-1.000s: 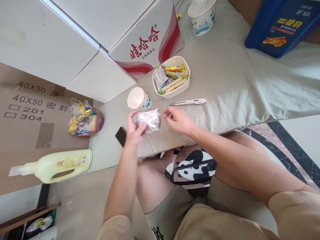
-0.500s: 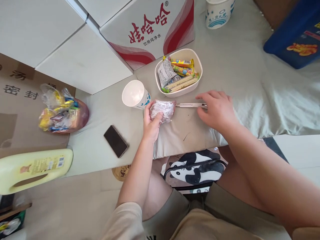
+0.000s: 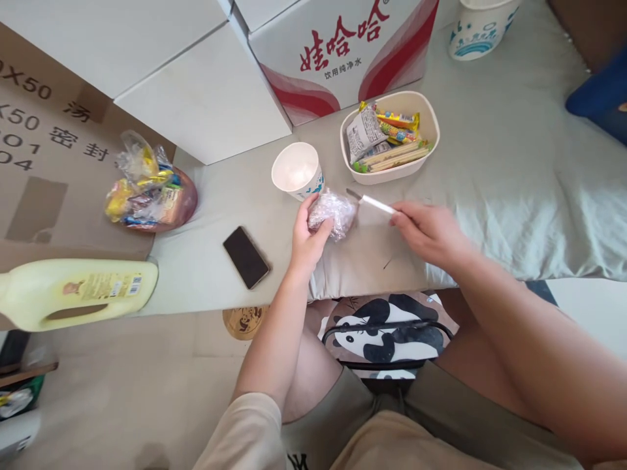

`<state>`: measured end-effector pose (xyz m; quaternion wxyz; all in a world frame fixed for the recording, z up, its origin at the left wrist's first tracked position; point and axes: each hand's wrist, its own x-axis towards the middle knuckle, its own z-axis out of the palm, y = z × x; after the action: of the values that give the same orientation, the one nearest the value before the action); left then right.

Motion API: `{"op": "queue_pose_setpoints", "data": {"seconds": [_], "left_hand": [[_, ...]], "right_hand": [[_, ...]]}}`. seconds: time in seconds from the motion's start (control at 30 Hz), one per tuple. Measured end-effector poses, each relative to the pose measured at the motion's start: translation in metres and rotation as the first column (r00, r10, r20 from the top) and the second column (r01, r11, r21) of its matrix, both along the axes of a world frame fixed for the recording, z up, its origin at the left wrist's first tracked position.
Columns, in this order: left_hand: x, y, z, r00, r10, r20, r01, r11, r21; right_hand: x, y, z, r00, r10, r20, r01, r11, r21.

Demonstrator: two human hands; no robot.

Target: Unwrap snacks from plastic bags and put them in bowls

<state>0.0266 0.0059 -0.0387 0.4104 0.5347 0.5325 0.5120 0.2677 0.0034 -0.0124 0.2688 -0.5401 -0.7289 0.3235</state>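
My left hand (image 3: 307, 236) is closed around a small snack wrapped in clear crinkled plastic (image 3: 334, 212), holding it on the grey-green cloth. My right hand (image 3: 431, 232) grips a slim white utility knife (image 3: 376, 203) by its rear end. The knife's metal tip points left and lies right beside the wrapped snack; whether it touches the plastic I cannot tell. A white paper cup (image 3: 296, 171) stands just behind my left hand.
A cream bowl (image 3: 427, 117) of wrapped snacks sits behind the knife. A dark phone (image 3: 246, 256) lies left of my left hand. Further left are a bag of sweets (image 3: 147, 190) and a yellow bottle (image 3: 78, 292) on its side. White cartons (image 3: 343, 52) line the back.
My right hand has picked the knife up off the cloth and brought its tip to the wrapped snack. The view has shifted, so everything appears further right.
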Motion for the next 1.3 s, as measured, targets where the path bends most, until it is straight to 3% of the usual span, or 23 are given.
{"op": "queue_pose_setpoints", "data": {"seconds": [0.1,0.23,0.37,0.47,0.57,0.67,0.83,0.93,1.1,1.3], "left_hand": [[0.002,-0.005,0.005,0.998,-0.018,0.063,0.022,0.997,-0.07],[0.002,-0.006,0.013,0.98,-0.116,0.161,0.151,0.963,-0.223],[0.003,-0.008,0.021,0.908,-0.347,0.236,0.415,0.83,-0.372],[0.006,-0.009,0.023,0.875,-0.391,0.285,0.481,0.768,-0.422],[0.008,-0.007,0.023,0.88,-0.288,0.378,0.438,0.801,-0.409],[0.01,-0.005,0.022,0.844,-0.258,0.47,0.447,0.821,-0.354],[0.017,-0.006,0.018,0.895,-0.284,0.345,0.389,0.874,-0.291],[0.017,-0.005,0.014,0.93,-0.227,0.291,0.312,0.904,-0.294],[0.01,0.001,0.007,0.979,-0.09,0.184,0.13,0.967,-0.22],[0.006,0.001,0.002,0.99,-0.089,0.11,0.103,0.987,-0.126]], "right_hand": [[-0.013,-0.005,0.004,0.996,0.071,-0.046,-0.07,0.997,0.021],[-0.022,-0.005,0.007,0.994,0.003,-0.105,-0.003,1.0,0.003],[-0.025,-0.003,0.007,0.988,-0.03,-0.153,0.015,0.995,-0.099],[-0.026,-0.005,0.006,0.973,0.05,-0.224,-0.098,0.973,-0.208],[-0.027,-0.005,0.006,0.956,0.02,-0.292,-0.104,0.955,-0.277],[-0.026,-0.003,0.005,0.931,-0.129,-0.34,0.031,0.96,-0.279],[-0.026,0.0,0.003,0.897,-0.233,-0.376,0.106,0.938,-0.33],[-0.025,0.0,0.004,0.923,-0.231,-0.309,0.125,0.937,-0.325],[-0.021,-0.003,0.009,0.976,-0.14,-0.167,0.111,0.978,-0.175],[-0.023,-0.006,0.009,0.999,0.005,-0.054,-0.011,0.993,-0.115]]}}
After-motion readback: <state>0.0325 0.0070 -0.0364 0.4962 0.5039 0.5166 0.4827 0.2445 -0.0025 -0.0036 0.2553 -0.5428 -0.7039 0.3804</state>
